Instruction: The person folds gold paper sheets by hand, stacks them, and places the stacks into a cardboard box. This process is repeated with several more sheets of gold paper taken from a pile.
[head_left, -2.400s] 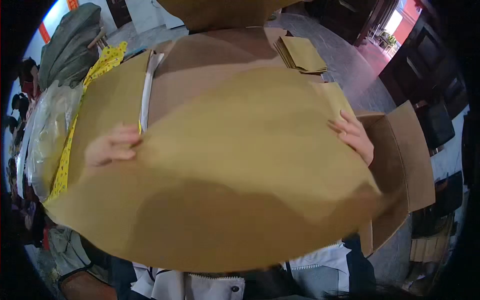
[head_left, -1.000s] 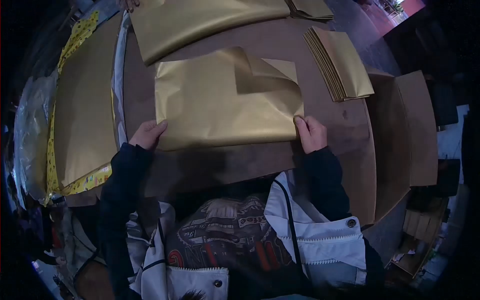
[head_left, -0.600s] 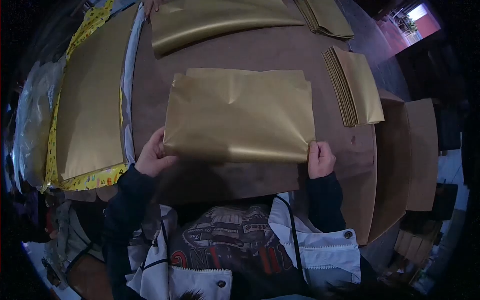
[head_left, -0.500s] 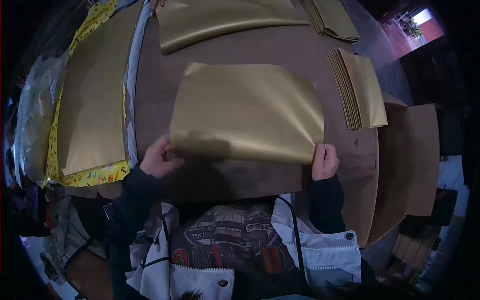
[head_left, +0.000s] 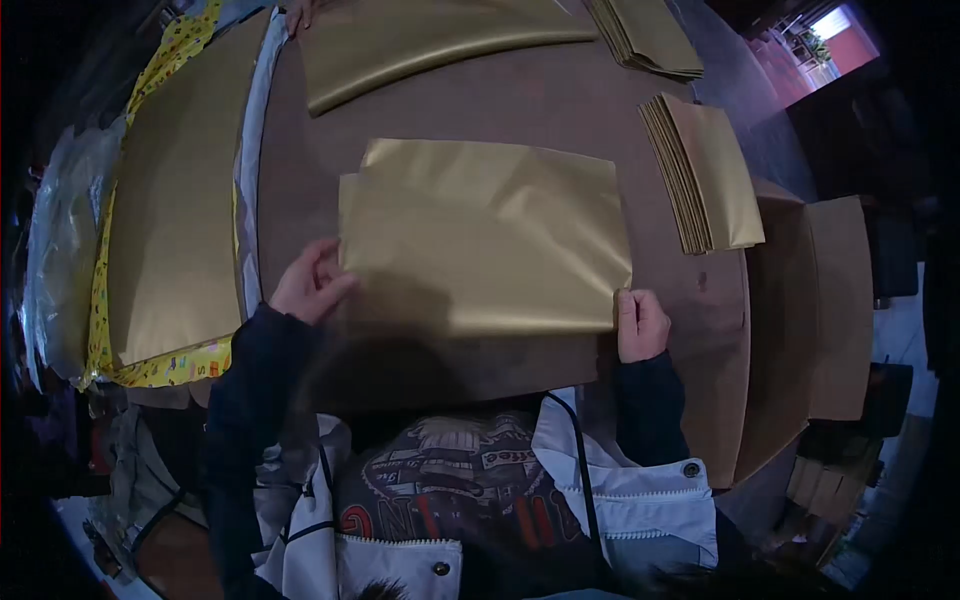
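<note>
A sheet of gold paper (head_left: 490, 235), folded over with its layers slightly offset at the left, lies in front of me on the brown tabletop (head_left: 310, 150). My right hand (head_left: 642, 325) pinches its lower right corner between thumb and fingers, and creases fan out from that grip. At the left edge is my left hand (head_left: 312, 282), thumb and fingers apart, close against the paper. A shadow falls across the paper's lower left part.
A stack of flat gold sheets (head_left: 180, 200) lies at left on yellow patterned wrapping (head_left: 175, 365), beside clear plastic (head_left: 65, 240). Folded gold bundles (head_left: 705, 175) sit at right, near an open cardboard box (head_left: 835, 300). Across the table, another person's hand (head_left: 298, 15) is by a folded gold sheet (head_left: 440, 45).
My left hand has moved up along the paper's left edge. The sheet's top layer has shifted, showing an offset left edge and flatter lower fold. My right hand keeps its corner.
</note>
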